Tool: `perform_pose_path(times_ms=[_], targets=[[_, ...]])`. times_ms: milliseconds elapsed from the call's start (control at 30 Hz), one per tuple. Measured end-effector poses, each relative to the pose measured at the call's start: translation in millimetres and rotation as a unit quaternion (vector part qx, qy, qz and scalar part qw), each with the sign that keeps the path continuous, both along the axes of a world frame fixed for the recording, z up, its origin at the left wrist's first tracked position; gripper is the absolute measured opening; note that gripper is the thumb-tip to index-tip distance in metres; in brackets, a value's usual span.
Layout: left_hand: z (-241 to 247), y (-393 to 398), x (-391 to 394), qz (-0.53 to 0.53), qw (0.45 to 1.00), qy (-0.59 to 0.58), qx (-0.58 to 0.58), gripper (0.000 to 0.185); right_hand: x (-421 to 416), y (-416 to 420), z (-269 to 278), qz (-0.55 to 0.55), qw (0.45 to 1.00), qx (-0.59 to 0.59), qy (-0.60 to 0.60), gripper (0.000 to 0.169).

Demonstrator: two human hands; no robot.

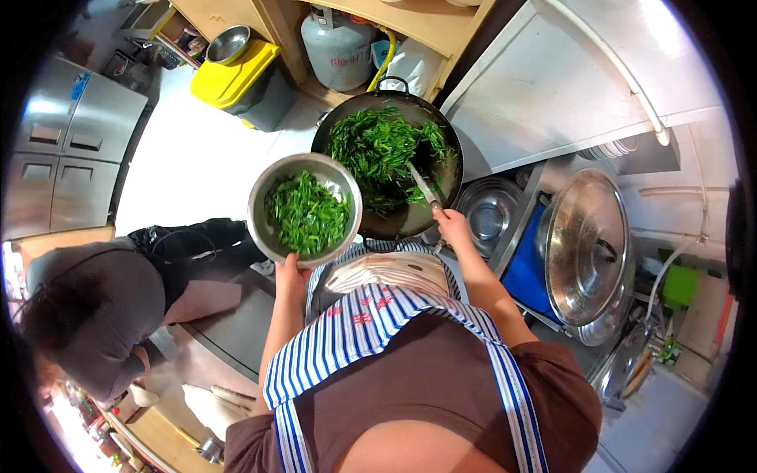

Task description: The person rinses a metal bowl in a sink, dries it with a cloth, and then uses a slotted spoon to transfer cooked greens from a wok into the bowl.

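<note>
My left hand (290, 269) grips the near rim of a stainless steel bowl (259, 216). Cut leafy greens (310, 216) fill much of that bowl. Just beyond it sits a large dark wok (414, 220) with two loop handles, and the bowl overlaps its left rim. More green pieces (372, 139) are heaped in the wok, mostly at its far side and left. In my right hand (452, 227) is the handle of a metal cooking utensil (422, 184). Its working end is hidden among the greens, so I cannot tell its exact kind.
Beyond the wok stands a gas cylinder (338, 50) with a yellow hose (387, 58). A yellow-lidded bin (236, 74) bears a metal bowl (229, 44). Steel basins (488, 216) and a large tilted metal basin (582, 260) are at right. Another person (112, 301) bends at left.
</note>
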State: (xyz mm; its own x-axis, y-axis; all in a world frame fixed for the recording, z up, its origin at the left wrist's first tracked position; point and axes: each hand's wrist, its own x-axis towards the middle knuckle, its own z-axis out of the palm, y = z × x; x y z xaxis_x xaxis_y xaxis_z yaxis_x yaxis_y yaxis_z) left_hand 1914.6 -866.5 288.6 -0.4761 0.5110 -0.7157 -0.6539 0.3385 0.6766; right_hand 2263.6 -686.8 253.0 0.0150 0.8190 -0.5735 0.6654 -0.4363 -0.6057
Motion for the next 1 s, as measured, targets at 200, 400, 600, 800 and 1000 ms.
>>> perform_pose_path(times_ms=[200,400,600,800,1000], targets=[[-10.3,37.7,-4.6,-0.086,0.996,-0.008,0.034,0.037,11.6,-31.0,65.1,-0.058,0.997,0.046,0.039,0.035],[6.1,67.5,5.9,-0.113,0.986,-0.032,0.118,0.038,-8.4,-74.5,135.3,-0.095,0.982,0.067,0.149,0.021],[11.6,77.1,17.2,-0.126,0.982,-0.039,0.135,0.039,-42.8,-91.4,135.1,0.026,0.977,0.206,0.039,0.032],[39.9,72.4,17.2,-0.132,0.986,-0.042,0.095,0.039,-62.4,-85.3,175.1,0.094,0.928,0.34,-0.118,0.034],[35.6,71.5,15.6,-0.094,0.99,-0.033,0.103,0.036,-58.5,-81.6,182.7,0.143,0.909,0.368,-0.133,0.034]])
